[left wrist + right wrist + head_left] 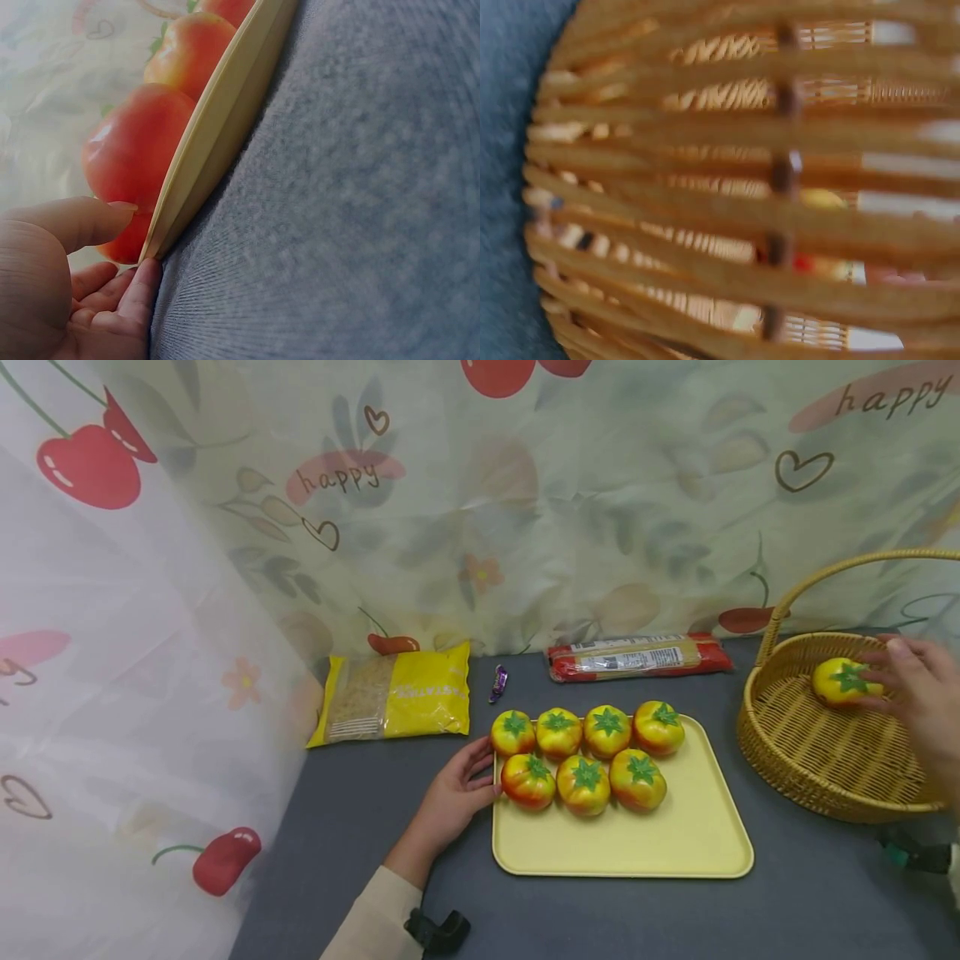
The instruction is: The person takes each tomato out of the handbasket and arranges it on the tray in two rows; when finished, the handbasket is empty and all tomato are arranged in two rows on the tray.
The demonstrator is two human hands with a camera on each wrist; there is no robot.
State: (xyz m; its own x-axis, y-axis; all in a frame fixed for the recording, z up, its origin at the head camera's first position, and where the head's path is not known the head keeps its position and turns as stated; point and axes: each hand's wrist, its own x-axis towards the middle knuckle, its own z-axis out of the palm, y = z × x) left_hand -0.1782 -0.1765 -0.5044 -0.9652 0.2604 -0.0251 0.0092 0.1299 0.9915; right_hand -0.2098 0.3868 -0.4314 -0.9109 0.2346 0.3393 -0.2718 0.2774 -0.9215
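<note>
My right hand (918, 681) is at the basket on the right, its fingers holding a yellow-red tomato (838, 682) with a green star-shaped top over the woven inside. The wicker basket (765, 768) has a tall handle; its slats (660, 135) fill the right wrist view and mostly hide that hand. At the left rim of the pale yellow tray (622, 856), my left hand (457, 789) grips the edge. In the left wrist view, the thumb of this hand (37, 277) lies over the rim (214, 135), with fingertips against its outer side. Several similar tomatoes (583, 785) sit on the tray in two rows.
Behind the tray lie a yellow pasta bag (427, 693), a small purple-wrapped candy (498, 683) and a red-ended pack of noodles (637, 657). A printed curtain (480, 527) closes off the back and left of the dark grey table (360, 818).
</note>
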